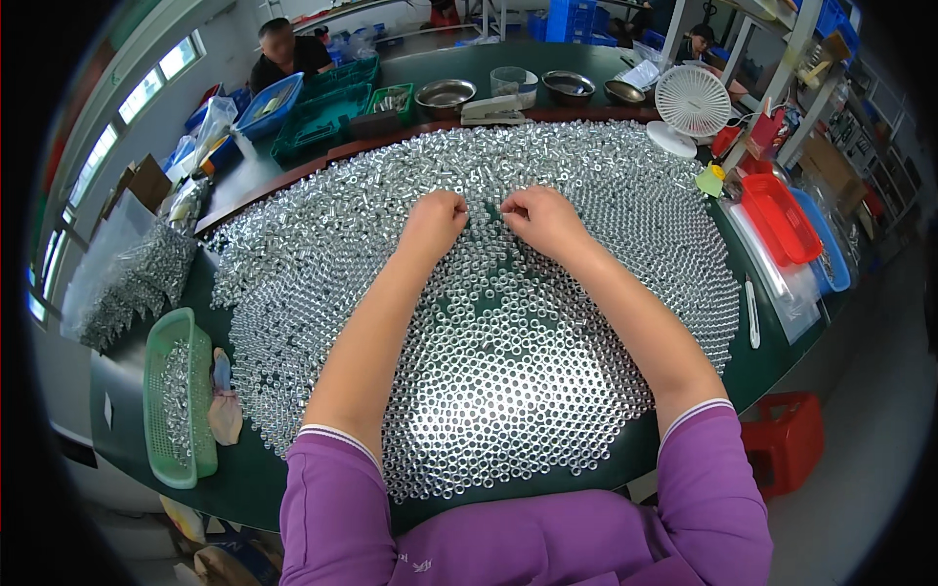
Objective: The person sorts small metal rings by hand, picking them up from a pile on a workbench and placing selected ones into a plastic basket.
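Note:
Small shiny metal ring-shaped parts (508, 381) cover most of the green tabletop (283, 508). Close to me many stand on end in neat rows with their holes facing up; toward the back they lie in a loose heap (342, 195). My left hand (438, 223) is over the border of that heap, fingers curled together among the parts. A short gap to its right, my right hand (543, 219) has its thumb and fingers pinched at the same border. Whatever sits between the fingertips of either hand is too small to make out.
On the left are a green basket (203, 410) of metal parts and a filled plastic bag (137, 278). Metal bowls (446, 94) and a white fan (692, 103) stand behind. A red tray (782, 220) and a knife (751, 311) lie right. A person (288, 54) sits beyond.

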Tool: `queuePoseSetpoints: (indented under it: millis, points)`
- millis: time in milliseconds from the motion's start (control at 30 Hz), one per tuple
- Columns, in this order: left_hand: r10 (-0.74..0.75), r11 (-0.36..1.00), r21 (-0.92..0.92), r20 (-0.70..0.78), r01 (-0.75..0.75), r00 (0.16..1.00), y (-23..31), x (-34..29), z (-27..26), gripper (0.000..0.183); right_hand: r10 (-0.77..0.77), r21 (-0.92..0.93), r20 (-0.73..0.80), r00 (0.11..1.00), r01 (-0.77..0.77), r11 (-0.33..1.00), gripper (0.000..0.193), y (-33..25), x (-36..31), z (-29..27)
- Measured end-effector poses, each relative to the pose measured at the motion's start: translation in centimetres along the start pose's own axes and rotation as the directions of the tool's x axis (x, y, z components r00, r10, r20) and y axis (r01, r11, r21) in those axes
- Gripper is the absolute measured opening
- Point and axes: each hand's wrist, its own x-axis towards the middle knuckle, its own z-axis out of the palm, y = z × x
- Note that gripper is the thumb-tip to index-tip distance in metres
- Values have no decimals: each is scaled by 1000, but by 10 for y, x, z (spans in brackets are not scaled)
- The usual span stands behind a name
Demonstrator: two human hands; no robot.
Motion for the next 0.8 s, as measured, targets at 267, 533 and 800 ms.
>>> queuePoseSetpoints:
  millis: [267,533,800]
  points:
    - [35,993,107,180,-54,983,-7,4,7,9,171,40,102,980,-175,984,16,2,-24,-31]
    - [-17,999,49,-23,18,1000,0,-40,-35,11,-10,-69,91,996,16,997,14,-10,-35,3]
    - [-295,954,32,242,297,924,9,-80,-75,16,78,-204,19,997,-73,976,9,-6,-33,6]
